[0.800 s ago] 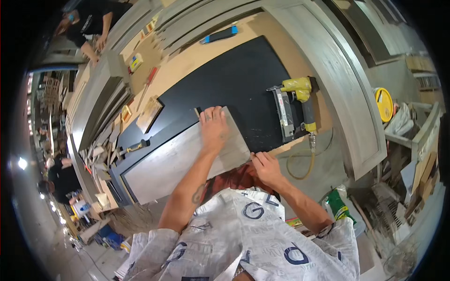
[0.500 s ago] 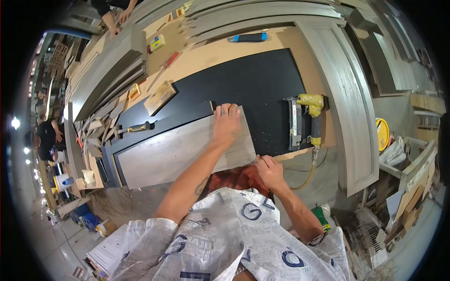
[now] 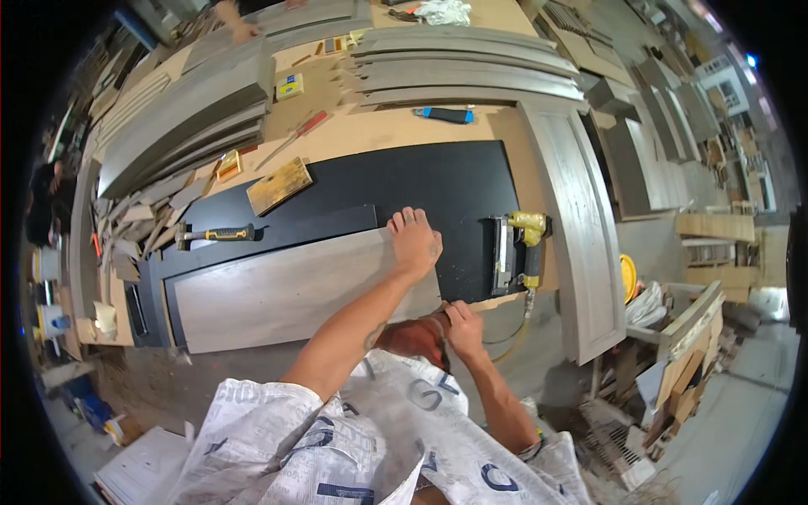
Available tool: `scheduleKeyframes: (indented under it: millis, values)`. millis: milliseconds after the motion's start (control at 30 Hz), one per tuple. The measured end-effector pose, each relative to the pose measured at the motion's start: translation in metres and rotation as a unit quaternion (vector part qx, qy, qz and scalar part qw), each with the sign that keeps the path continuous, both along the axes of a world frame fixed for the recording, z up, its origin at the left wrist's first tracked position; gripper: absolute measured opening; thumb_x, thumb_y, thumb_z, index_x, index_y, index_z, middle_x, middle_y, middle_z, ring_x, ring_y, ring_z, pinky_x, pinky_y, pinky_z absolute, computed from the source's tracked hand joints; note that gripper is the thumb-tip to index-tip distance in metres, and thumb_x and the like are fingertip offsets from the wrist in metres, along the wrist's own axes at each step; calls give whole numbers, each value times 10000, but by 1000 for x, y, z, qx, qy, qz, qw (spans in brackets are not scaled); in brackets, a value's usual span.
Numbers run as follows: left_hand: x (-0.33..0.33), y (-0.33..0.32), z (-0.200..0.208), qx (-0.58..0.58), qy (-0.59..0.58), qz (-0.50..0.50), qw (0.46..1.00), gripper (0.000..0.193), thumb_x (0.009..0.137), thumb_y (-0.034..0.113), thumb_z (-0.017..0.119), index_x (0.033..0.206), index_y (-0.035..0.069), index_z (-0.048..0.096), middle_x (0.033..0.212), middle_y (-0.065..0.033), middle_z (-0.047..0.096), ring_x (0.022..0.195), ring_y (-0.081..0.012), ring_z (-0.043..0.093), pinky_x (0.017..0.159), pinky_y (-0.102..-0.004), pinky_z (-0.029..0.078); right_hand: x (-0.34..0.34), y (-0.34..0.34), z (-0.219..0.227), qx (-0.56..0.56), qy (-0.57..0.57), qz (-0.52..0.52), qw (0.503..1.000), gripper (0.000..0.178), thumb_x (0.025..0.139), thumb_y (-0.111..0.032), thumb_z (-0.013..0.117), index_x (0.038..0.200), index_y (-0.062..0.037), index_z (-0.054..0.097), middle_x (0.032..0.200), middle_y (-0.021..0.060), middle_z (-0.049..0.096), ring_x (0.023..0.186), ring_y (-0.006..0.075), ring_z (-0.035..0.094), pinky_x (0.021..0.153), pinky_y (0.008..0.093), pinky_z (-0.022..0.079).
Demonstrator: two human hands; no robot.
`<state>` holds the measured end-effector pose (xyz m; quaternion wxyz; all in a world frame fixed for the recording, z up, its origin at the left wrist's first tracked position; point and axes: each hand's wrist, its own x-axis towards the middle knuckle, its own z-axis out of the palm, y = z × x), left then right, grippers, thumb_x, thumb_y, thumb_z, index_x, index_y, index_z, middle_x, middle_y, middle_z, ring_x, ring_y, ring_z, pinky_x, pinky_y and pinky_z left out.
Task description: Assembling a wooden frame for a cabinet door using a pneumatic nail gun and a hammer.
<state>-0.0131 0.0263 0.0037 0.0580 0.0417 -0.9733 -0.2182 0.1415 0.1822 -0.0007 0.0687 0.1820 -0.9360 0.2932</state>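
A grey wood-grain panel lies lengthwise on the near side of a black board, its left end inside a dark grey frame piece. My left hand is closed over the panel's far edge by its right end, fingers bent across it. At the near right corner my right hand pinches the panel's edge with fingers together; the fingertips are partly hidden. A yellow-green nail gun with a hose stands right of both hands. On the board's left part rests a hammer with a black-and-yellow handle.
A scrap wood block, a red-handled screwdriver and a blue utility knife lie farther back. Stacked grey boards and offcuts fill the left. A framed grey door borders the right. Another person's hand shows far left.
My view has shifted, so the bench appears lower and more to the left. Both hands stay at the same end of the panel. The other person's hands have moved.
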Motion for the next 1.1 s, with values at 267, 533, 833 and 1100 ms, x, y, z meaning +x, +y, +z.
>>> scheduleKeyframes:
  millis: [267, 533, 833, 1100]
  values:
    - [1, 1, 8, -7, -6, -11, 1000, 349, 844, 241, 638, 1080, -9, 578, 1120, -180, 537, 1084, -346, 485, 994, -501, 362, -2, -4, 5, -36, 5, 0, 999, 192, 777, -71, 804, 937, -49, 699, 814, 90, 627, 703, 299, 642, 608, 390, 520]
    - [8, 3, 4, 6, -29, 0, 1000, 343, 860, 210, 609, 1114, -19, 584, 1137, -171, 550, 1113, -332, 485, 1015, -476, 364, 2, 0, 0, -11, 1, 19, 1000, 171, 792, -69, 798, 921, -24, 694, 823, 108, 648, 718, 306, 665, 629, 386, 540]
    - [17, -2, 13, 21, -58, -34, 997, 391, 881, 267, 628, 1136, -24, 570, 1163, -184, 537, 1143, -330, 472, 1019, -468, 364, 8, 1, -2, -40, 1, 63, 997, 177, 780, -57, 801, 898, -20, 675, 850, 122, 662, 717, 316, 661, 622, 389, 537]
    - [32, -21, 25, 48, 18, -38, 998, 491, 840, 212, 664, 1226, -74, 561, 1216, -228, 540, 1185, -370, 481, 1089, -532, 336, 8, -1, 2, 53, -33, 40, 997, 225, 816, -105, 778, 996, -9, 682, 910, 127, 661, 767, 311, 668, 644, 402, 552]
